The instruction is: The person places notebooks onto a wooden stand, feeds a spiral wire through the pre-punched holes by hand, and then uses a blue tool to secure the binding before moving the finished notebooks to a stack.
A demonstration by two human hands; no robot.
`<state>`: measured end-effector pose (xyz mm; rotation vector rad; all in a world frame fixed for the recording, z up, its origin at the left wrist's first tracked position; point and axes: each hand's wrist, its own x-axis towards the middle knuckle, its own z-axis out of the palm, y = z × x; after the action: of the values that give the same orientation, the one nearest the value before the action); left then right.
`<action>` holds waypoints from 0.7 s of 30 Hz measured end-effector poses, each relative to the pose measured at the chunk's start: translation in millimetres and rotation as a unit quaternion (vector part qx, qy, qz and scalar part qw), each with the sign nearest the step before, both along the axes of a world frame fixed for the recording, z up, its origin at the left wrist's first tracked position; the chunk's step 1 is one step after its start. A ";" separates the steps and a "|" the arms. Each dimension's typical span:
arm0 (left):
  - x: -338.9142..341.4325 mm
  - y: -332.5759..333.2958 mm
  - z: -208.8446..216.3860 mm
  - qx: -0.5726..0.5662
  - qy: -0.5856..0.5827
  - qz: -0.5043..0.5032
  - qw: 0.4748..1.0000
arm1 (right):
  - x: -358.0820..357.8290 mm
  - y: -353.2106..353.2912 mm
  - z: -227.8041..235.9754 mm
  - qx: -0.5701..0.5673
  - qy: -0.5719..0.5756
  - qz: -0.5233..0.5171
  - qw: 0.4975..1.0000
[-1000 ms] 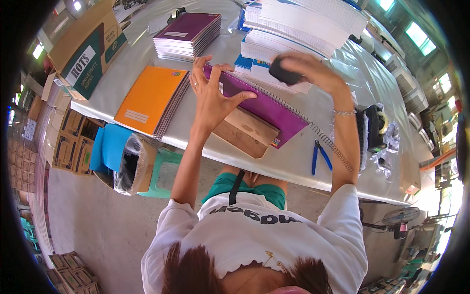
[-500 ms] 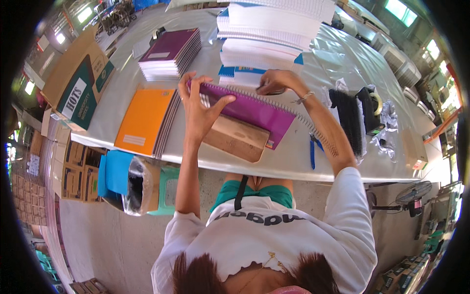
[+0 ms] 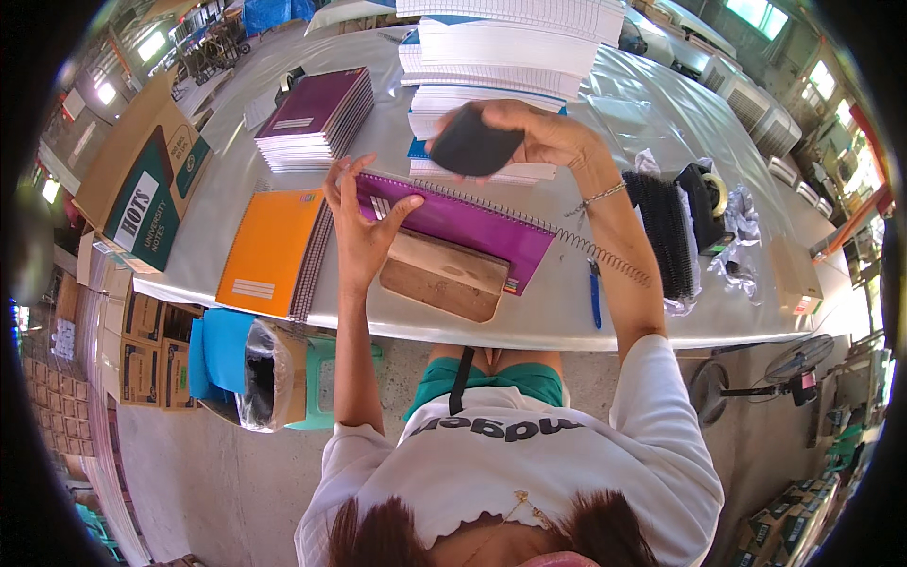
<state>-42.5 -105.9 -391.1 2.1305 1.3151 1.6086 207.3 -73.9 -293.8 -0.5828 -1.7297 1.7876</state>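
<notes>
My left hand (image 3: 364, 222) grips the left end of a purple notebook (image 3: 472, 227), thumb on the cover and fingers behind it. The notebook leans against a wooden block (image 3: 439, 274), coiled edge up. From its right end a long tail of wire coil (image 3: 605, 250) sticks out across my right forearm. Raised above the spine, my right hand (image 3: 553, 137) is closed on a flat, black, rounded pad (image 3: 477, 144) whose exact kind I cannot make out. The pad hides part of the paper stacks behind.
Orange notebooks (image 3: 269, 250) and a purple stack (image 3: 316, 109) lie to the left, beside an open carton (image 3: 142, 180). Tall paper stacks (image 3: 501, 52) stand behind. Rightward are blue-handled pliers (image 3: 595, 293), black coils (image 3: 661, 227) and a tape dispenser (image 3: 704, 208).
My right hand has lifted off the notebook's spine and turned, bringing the black pad into full view. My left hand stays on the notebook.
</notes>
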 end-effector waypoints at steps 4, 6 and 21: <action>-1.3 9.3 -1.0 -0.028 0.009 -0.045 0.999 | -10.0 37.6 -25.2 0.250 -0.555 0.016 0.793; 0.0 14.7 -6.0 -0.023 -0.028 -0.056 0.998 | -10.2 42.6 -31.1 0.243 -0.606 -0.031 0.757; -12.8 18.7 -5.0 -0.137 -0.278 -0.220 0.925 | -38.5 14.0 -1.3 0.127 -0.245 0.011 0.961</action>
<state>-55.3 -87.2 -396.1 1.4969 0.7558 1.5524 168.8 -59.9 -295.1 -0.9543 -2.2579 1.4758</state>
